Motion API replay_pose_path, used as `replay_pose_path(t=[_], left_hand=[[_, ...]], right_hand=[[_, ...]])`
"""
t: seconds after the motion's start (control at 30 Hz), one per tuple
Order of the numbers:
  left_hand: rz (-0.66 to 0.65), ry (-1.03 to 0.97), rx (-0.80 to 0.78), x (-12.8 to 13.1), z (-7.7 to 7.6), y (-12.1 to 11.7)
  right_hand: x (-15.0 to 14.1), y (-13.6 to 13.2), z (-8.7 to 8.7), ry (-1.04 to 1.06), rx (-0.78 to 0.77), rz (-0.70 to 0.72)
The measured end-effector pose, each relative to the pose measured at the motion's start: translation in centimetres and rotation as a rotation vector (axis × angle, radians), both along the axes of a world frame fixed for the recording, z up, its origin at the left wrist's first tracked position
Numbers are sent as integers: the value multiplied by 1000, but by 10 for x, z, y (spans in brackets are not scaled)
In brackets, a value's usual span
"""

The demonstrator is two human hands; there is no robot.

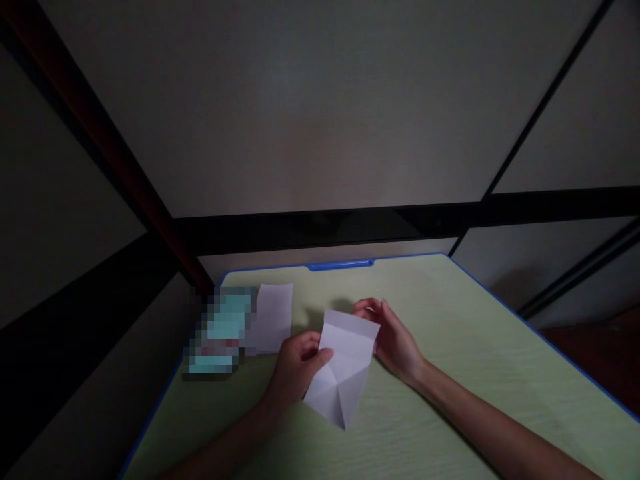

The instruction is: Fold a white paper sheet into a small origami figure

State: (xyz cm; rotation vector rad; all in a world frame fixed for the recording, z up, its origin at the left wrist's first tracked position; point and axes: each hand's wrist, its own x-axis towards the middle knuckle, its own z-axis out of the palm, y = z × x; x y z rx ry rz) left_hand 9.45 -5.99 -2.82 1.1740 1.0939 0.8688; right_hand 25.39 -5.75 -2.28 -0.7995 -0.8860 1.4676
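A white sheet of paper [347, 353] with crease lines is held up over the table, its lower end narrowing to a point and a band creased along its top. My left hand [300, 363] grips its left edge, the thumb lying on the front and the fingers behind. Beside the right edge is my right hand [395, 340], thumb raised and fingers loosely curved apart. Part of that hand is hidden behind the paper, so I cannot tell whether it touches it.
The light wood-toned table [415, 427] has a blue rim with a blue tray slot [341, 265] at the far edge. At the left lie white paper sheets [273, 317] beside a blurred-out teal object [227, 323]. A panelled cabinet [320, 120] stands behind the table.
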Motion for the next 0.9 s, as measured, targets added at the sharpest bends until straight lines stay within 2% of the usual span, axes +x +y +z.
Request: replay_pose_path(t=[0.13,0.33,0.5,0.67,0.8,0.9], left_hand=[[38,-3,10,-3,2,5],[51,52,22,-2,7,5],[-43,79,6,-3,6,5],[-105,90,-2,-4,3,4],[-94,83,21,-3,3,2],[-66,75,42,-2,3,1]], right_hand=[[5,2,-5,135,-105,270],[8,-3,-9,93,-64,466],[8,-5,-6,12,47,493],[6,-4,-11,-57,87,524],[2,-6,-12,-78,117,501],[-1,-8,-9,-128,77,480]])
